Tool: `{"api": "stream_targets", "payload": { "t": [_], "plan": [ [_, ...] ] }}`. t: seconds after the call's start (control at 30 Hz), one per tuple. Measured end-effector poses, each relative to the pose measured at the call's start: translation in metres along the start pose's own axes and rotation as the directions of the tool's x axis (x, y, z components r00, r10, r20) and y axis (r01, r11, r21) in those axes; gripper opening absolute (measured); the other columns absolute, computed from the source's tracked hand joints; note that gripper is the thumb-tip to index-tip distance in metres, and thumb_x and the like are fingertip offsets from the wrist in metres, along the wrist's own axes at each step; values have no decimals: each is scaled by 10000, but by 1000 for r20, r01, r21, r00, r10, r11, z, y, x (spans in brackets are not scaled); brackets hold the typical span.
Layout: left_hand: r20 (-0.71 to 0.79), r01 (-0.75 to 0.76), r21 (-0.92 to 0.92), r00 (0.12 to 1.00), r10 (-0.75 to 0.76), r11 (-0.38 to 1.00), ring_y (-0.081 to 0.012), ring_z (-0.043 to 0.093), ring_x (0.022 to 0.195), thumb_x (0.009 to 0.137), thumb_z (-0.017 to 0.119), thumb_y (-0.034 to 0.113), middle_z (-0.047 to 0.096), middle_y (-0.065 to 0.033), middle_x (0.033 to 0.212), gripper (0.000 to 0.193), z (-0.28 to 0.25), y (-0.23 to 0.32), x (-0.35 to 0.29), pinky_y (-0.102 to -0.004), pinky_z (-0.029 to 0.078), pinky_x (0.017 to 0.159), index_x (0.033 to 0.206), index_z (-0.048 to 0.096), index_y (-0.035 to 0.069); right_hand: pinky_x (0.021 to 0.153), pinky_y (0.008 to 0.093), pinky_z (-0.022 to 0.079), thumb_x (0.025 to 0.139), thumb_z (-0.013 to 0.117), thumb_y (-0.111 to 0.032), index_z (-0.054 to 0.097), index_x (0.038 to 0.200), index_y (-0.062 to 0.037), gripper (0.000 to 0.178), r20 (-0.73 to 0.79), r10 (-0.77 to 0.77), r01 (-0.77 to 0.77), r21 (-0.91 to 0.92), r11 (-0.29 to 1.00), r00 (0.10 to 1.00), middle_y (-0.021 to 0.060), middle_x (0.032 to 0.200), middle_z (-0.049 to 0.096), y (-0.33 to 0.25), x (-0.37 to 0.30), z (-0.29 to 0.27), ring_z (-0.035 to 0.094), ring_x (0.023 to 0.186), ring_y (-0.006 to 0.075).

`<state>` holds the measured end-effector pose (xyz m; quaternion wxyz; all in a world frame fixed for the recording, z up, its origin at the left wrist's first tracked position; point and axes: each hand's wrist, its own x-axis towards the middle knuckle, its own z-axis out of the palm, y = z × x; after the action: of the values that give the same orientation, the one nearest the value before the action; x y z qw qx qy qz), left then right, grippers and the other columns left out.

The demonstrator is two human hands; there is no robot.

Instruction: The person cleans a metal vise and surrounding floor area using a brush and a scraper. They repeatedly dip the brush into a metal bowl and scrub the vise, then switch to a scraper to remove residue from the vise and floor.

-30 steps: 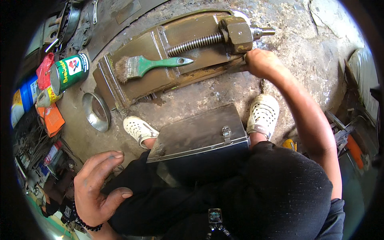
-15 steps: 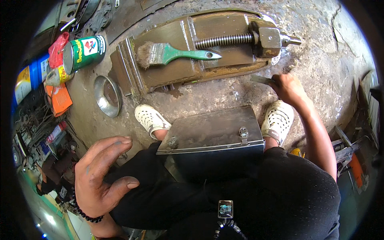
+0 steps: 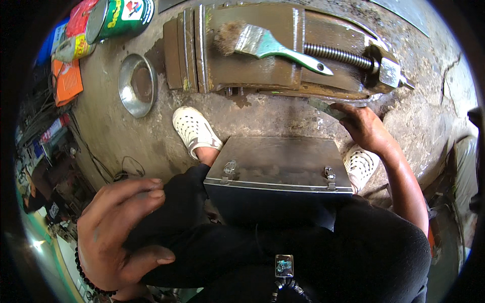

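Note:
A flat, narrow greyish-green strip, its kind unclear, is pinched in my right hand, by the near edge of a brown-coated metal vise part. That part lies on the floor, with a threaded screw and a block-shaped nut at its right end. On top of it rests a paintbrush with a green handle, bristles to the left. At the lower left my left hand hovers over my leg, fingers apart and holding nothing. A grey metal box with two latches sits between my legs.
A shallow round metal bowl stands on the concrete floor left of the vise part. Behind it are a green paint can and an orange box. Cables and clutter line the left side. My pale clogs flank the metal box.
The view has shifted, so the vise part and brush appear farther right. My right hand, still holding the strip, has moved left along the vise part's near edge. My left hand stays spread.

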<state>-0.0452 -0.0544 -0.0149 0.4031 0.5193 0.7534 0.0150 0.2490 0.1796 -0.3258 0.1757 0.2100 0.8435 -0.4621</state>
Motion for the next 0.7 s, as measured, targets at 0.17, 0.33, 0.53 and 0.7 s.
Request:
{"api": "stream_targets", "payload": {
  "t": [0.17,0.33,0.53,0.7],
  "plan": [
    [-37,-36,-111,999,32,993,-383,690,1020,752,774,630,673,-249,1126,806,-1,-23,-16,-454,543,883,1224,622,-6,886,471,550,895,670,-128,680,1258,-145,363,41,34,-25,-206,978,999,197,1115,702,-10,25,6,674,1031,381],
    [-84,-8,-171,996,-7,985,-367,683,996,822,729,593,649,-270,1140,751,3,-30,-23,-456,549,866,1278,599,11,844,474,558,905,660,-147,695,1236,-148,332,69,14,5,-263,965,998,212,1038,713,-36,64,32,688,932,402],
    [-123,6,-198,992,-31,980,-366,669,1005,836,725,553,637,-295,1138,714,7,-29,-23,-454,541,867,1288,597,16,821,463,570,926,665,-183,693,1259,-173,335,126,185,-125,-377,917,975,203,995,726,-48,66,7,712,905,374],
    [-96,44,-282,993,-74,958,-369,667,1007,790,768,540,631,-306,1141,715,6,-28,-20,-455,539,868,1245,626,8,731,485,579,916,620,-185,730,1100,-148,217,98,-29,63,-362,930,995,205,862,714,-45,71,17,713,810,379]
  ]
}}
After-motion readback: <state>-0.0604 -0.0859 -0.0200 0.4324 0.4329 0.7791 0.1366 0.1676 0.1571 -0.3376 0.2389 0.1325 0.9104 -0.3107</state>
